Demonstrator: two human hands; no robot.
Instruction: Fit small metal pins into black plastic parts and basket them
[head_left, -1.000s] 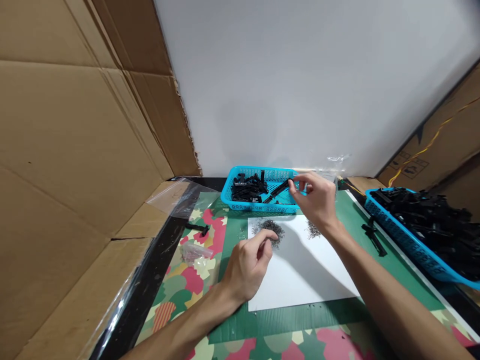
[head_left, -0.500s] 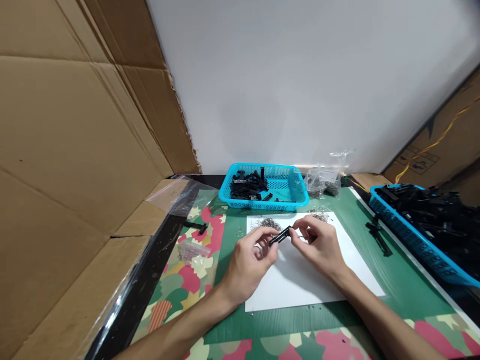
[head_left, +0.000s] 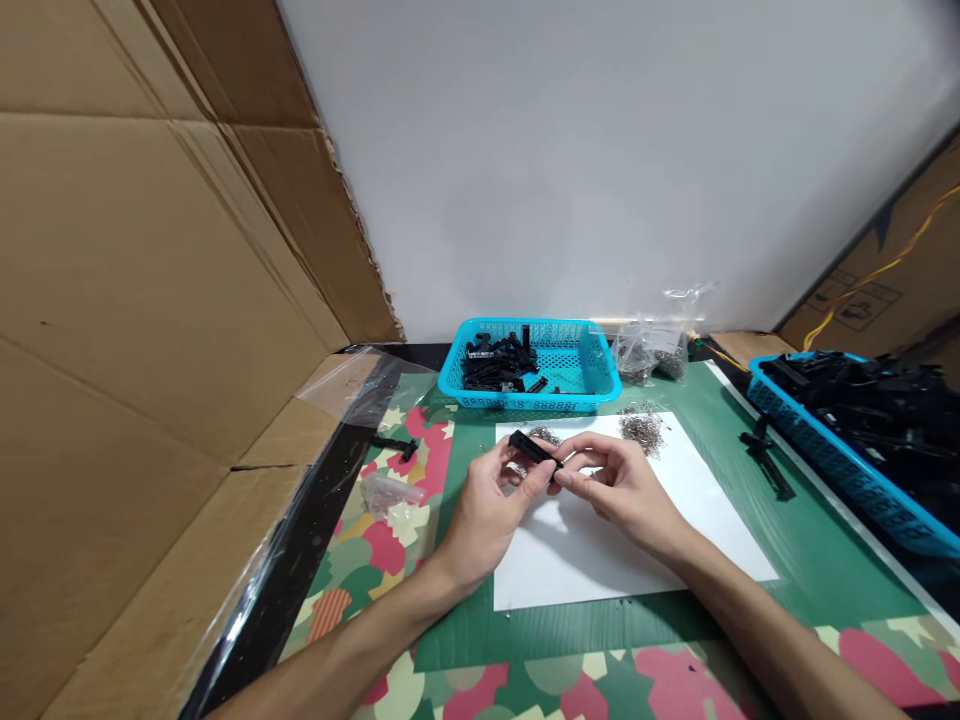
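Note:
Between both hands is a narrow black plastic part (head_left: 529, 446), tilted with its far end up to the left. My left hand (head_left: 491, 505) is closed, gripping its body between thumb and fingers. The fingertips of my right hand (head_left: 619, 485) are pinched together at the part's near right end; whether they also hold a small piece there is hidden. Under the hands lies a white sheet (head_left: 600, 560). On it sit two piles of tiny metal pieces that look like springs: one pile (head_left: 641, 430) behind my right hand, the other (head_left: 544, 435) partly hidden behind the black part.
A blue basket (head_left: 536, 403) with black parts stands at the back. Another blue basket (head_left: 862, 480), heaped with black parts, is at right, a loose black part (head_left: 766, 462) beside it. Bags of metal pieces (head_left: 651, 352), a small plastic bag (head_left: 391, 494) and another black part (head_left: 395, 445) lie around.
The black part has turned, its raised end swinging from the right over to the left. My right hand has shifted slightly left and down, uncovering the right pile.

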